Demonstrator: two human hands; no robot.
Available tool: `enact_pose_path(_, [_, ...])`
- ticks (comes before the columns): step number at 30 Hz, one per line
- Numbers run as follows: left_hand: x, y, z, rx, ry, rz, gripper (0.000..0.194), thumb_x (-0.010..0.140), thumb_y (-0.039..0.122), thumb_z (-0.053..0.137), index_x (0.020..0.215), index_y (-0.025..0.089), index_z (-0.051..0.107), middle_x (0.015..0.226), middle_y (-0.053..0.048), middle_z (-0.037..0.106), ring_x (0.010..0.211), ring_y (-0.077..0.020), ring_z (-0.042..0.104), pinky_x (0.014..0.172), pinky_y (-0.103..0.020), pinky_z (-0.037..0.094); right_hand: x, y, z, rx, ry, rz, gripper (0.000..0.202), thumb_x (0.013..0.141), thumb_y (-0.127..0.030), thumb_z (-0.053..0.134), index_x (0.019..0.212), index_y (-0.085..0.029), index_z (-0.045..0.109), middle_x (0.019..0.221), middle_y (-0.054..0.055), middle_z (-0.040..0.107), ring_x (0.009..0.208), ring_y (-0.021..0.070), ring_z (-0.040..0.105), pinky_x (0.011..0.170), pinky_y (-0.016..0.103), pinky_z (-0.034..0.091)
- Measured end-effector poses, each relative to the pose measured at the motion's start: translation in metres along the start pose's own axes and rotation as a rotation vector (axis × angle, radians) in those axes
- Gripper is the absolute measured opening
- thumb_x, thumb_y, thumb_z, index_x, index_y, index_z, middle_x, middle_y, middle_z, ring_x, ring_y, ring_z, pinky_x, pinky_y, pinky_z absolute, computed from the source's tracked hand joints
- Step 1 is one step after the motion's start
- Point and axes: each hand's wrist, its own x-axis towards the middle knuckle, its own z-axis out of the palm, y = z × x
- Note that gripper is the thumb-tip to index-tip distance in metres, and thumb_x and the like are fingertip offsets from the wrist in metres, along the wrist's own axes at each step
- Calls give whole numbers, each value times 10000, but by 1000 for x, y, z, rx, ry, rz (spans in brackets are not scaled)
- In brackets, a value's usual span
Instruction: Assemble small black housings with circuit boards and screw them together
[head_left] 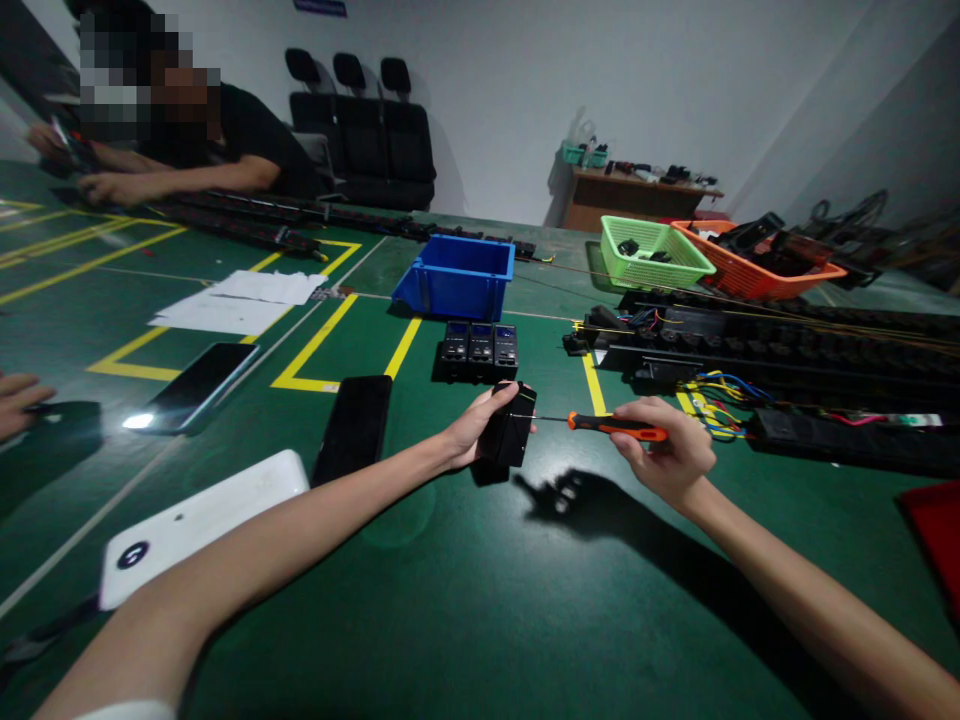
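Note:
My left hand (478,422) is wrapped round a small black box-shaped part (514,430), held just over the green table. My right hand (670,446) grips an orange and black screwdriver (611,426) by its handle. The shaft points left, and its tip meets the right-hand side of the black part. Beyond my left hand, several black modules (480,347) stand in a row in front of a blue bin (463,277). A black phone (354,425) lies left of the held part.
A white device (202,520) lies by my left forearm, with another phone (196,385) and papers (241,300) beyond. Black rails with wires (750,350), a green basket (654,262) and an orange basket (757,268) are at right. A person works at far left.

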Motion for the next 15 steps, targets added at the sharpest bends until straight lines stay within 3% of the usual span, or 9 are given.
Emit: enact_pose_path(15, [0,0,1,34,20,26,502,814,526,640,1170,194,518,934,-67,635,689,-168,686,506,-252,549,-2,1,0,-21,-39,46,157,813,-246,666,961,-222,618,689,15,693,569,169,652,522,277,508])
